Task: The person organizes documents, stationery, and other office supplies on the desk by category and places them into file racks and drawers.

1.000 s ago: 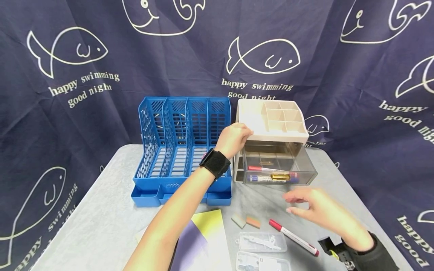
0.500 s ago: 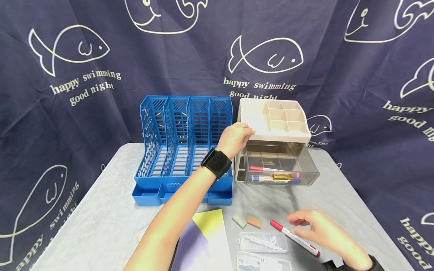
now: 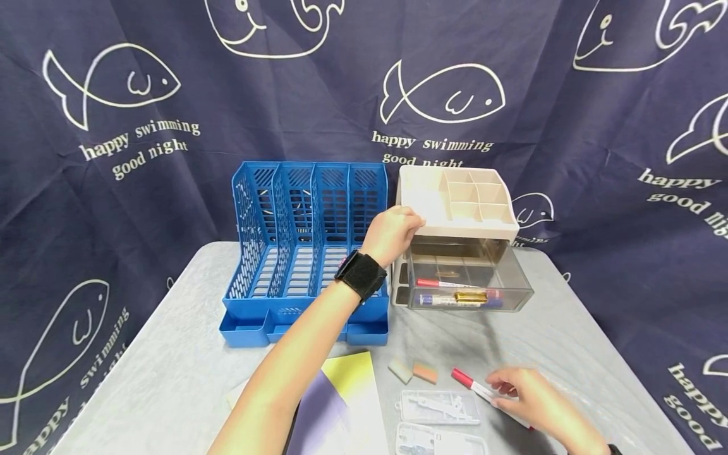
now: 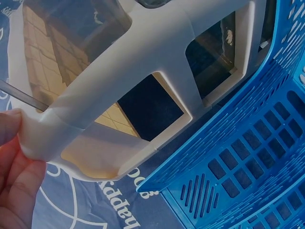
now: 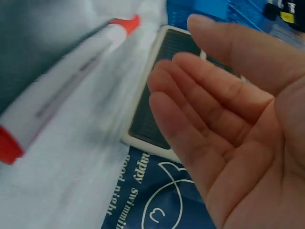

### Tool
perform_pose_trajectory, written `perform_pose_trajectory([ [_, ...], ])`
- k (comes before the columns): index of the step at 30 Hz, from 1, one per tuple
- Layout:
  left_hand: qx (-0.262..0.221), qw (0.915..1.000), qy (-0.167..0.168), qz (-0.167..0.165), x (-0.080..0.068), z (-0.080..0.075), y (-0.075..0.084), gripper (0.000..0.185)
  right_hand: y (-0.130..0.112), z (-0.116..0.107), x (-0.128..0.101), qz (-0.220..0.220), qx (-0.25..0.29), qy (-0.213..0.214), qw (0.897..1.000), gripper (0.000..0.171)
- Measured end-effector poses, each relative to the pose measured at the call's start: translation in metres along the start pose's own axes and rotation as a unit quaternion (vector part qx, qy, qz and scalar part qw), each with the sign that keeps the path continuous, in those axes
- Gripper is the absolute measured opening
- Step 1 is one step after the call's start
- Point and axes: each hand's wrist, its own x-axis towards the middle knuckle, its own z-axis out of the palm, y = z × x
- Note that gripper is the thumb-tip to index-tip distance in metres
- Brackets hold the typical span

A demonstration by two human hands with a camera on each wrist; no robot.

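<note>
My left hand (image 3: 392,232) grips the front left corner of the beige drawer organizer (image 3: 455,196). The left wrist view shows my left hand (image 4: 14,181) curled round the organizer's frame (image 4: 143,62). Its clear drawer (image 3: 472,278) is pulled out, with markers lying inside. My right hand (image 3: 520,395) hovers low over a white marker with a red cap (image 3: 472,387) on the table. In the right wrist view my right hand (image 5: 224,119) has relaxed fingers and an empty palm, and the marker (image 5: 62,90) lies just beside the fingertips.
A blue file rack (image 3: 307,240) stands left of the organizer, touching it. Two small erasers (image 3: 400,371), clear plastic cases (image 3: 440,406) and yellow and purple sheets (image 3: 347,398) lie near the grey table's (image 3: 170,366) front edge. Dark cloth hangs behind.
My right hand has dropped from below the open drawer down to the marker on the table. My left hand has stayed on the organizer.
</note>
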Motion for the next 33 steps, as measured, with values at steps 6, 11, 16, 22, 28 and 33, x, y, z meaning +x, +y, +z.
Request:
perform_pose_trajectory([
  [6, -0.002, 1.0000, -0.001, 0.000, 0.000, 0.000, 0.000, 0.016, 0.004, 0.008, -0.004, 0.024, -0.032, -0.005, 0.999, 0.024],
  [11, 0.000, 1.0000, 0.001, 0.000, 0.000, 0.000, -0.001, 0.015, 0.001, 0.013, -0.006, 0.056, -0.042, -0.019, 0.997, 0.026],
  [16, -0.002, 1.0000, 0.004, 0.006, 0.001, -0.001, -0.001, 0.015, -0.001, 0.017, -0.007, 0.086, -0.059, -0.006, 0.995, 0.029],
  [22, -0.002, 0.9999, 0.009, 0.005, 0.001, -0.002, 0.000, 0.014, 0.001, 0.019, -0.006, 0.113, -0.091, -0.008, 0.989, 0.032],
  [28, -0.003, 1.0000, 0.004, 0.008, 0.001, -0.002, 0.001, 0.014, 0.006, 0.023, -0.007, 0.121, -0.097, -0.022, 0.988, 0.034],
  [33, 0.001, 1.0000, -0.001, 0.003, 0.001, -0.001, 0.001, 0.015, 0.007, 0.023, -0.005, 0.126, -0.097, -0.028, 0.987, 0.034],
])
